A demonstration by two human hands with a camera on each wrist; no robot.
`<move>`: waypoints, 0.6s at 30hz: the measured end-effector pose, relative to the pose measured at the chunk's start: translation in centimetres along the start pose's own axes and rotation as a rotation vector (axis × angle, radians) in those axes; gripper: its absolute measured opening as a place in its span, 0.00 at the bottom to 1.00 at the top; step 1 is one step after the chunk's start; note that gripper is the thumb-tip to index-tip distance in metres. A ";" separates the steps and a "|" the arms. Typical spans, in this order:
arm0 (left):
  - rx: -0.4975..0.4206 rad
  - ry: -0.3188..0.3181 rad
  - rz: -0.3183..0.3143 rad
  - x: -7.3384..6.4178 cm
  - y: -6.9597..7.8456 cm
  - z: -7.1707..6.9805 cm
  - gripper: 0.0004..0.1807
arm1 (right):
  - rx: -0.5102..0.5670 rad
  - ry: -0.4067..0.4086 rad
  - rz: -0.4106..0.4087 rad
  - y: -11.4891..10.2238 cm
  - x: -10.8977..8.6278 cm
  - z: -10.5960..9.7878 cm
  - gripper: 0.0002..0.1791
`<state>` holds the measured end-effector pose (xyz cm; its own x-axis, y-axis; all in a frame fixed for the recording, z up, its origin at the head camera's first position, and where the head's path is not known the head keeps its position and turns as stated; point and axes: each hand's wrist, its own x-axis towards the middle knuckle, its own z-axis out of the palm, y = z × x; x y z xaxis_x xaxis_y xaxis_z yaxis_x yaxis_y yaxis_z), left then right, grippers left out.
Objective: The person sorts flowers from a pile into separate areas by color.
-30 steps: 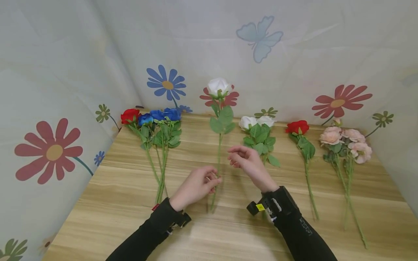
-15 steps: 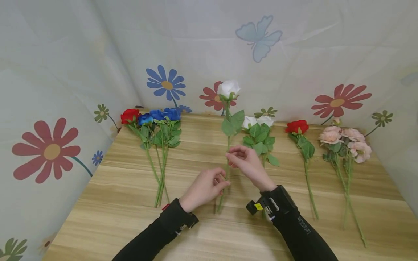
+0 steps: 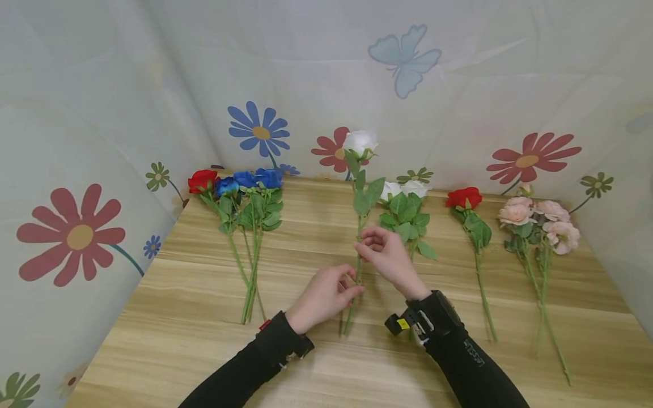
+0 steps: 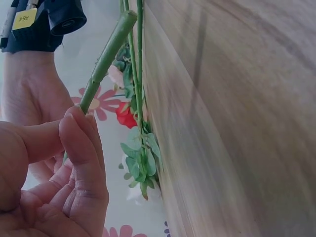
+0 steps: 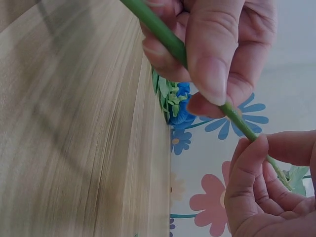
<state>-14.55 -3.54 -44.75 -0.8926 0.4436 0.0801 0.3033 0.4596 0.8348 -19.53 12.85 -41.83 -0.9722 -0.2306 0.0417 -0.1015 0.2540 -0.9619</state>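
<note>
White rose (image 3: 360, 143) has shifted rightward, pinched by left fingers (image 4: 80, 143) below, right fingers (image 5: 245, 170) above.

The right hand (image 3: 391, 263) is partly hiding the white roses (image 3: 406, 212); the head view's lower edge is cropping both sleeves (image 3: 232, 362).

A pale cloth (image 3: 296, 62) hangs along the far side of the bench (image 3: 168, 317), whose top has light brown wood grain. Printed on it are a light blue butterfly (image 3: 405, 61), a blue daisy (image 3: 261, 133) to its left and a red daisy (image 3: 527, 161) on the right. Creased cloth also covers the left side. Soft, faint shadows fall on the bench.
</note>
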 end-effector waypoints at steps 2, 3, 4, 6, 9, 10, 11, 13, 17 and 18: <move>-0.004 -0.001 -0.001 0.0 0.1 0.0 0.08 | -0.004 -0.001 -0.001 -0.1 0.0 0.0 0.13; -0.009 -0.002 -0.001 0.0 0.2 0.1 0.08 | -0.004 -0.002 -0.002 -0.1 0.0 0.0 0.13; -0.013 -0.003 -0.001 0.0 0.2 0.1 0.07 | -0.003 -0.002 -0.002 -0.1 0.0 -0.1 0.13; -0.013 -0.003 0.001 0.1 0.2 0.1 0.08 | 0.001 -0.002 -0.004 0.0 0.0 -0.1 0.13; -0.004 0.002 0.007 0.0 0.2 0.1 0.08 | 0.004 0.004 -0.003 0.1 0.1 -0.2 0.13; 0.010 0.008 0.008 0.0 0.2 0.1 0.08 | 0.008 0.007 0.000 0.2 0.1 -0.2 0.13; 0.026 0.016 0.010 0.0 0.2 0.0 0.09 | 0.011 0.008 0.005 0.2 0.0 -0.3 0.13; 0.056 0.031 0.012 -0.1 0.1 -0.2 0.10 | 0.008 0.009 0.011 0.3 0.0 -0.5 0.13; 0.116 0.059 0.002 -0.3 -0.1 -1.0 0.14 | -0.004 0.004 0.018 0.4 -0.3 -1.2 0.15; 0.129 0.068 0.000 -0.4 -0.2 -1.2 0.14 | -0.012 0.004 0.018 0.5 -0.4 -1.4 0.15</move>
<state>-14.67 -4.73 -44.33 -0.9118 0.3925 0.1205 0.3398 0.5567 0.7580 -19.52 14.35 -41.93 -0.9747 -0.2221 0.0257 -0.0866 0.2690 -0.9592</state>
